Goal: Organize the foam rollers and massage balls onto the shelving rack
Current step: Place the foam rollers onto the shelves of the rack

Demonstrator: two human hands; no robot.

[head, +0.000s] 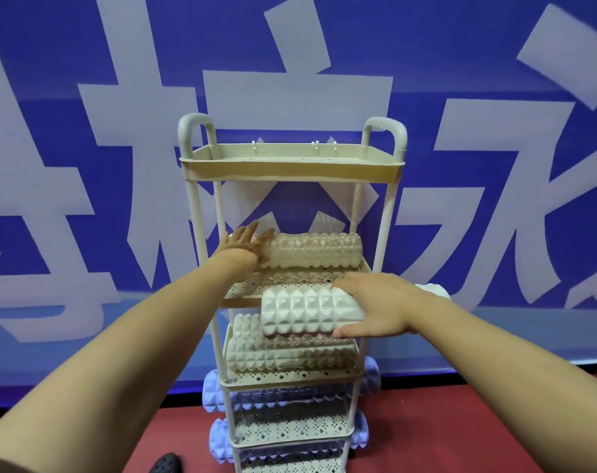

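Note:
A beige shelving rack (292,165) with several tiers stands against a blue wall. My right hand (382,307) grips a white knobbly foam roller (307,310) at the front edge of the second tier. My left hand (247,242) rests with spread fingers on the left end of a beige foam roller (315,250) lying at the back of that tier. More beige rollers (286,353) lie on the third tier. Lavender rollers (213,394) fill the lower tiers, their ends poking out both sides. The top tier looks empty.
The rack has two loop handles (194,126) on top. Red floor (460,431) spreads around its base. A black perforated shoe (167,464) shows at the bottom left. The blue wall (85,165) with large pale characters is right behind the rack.

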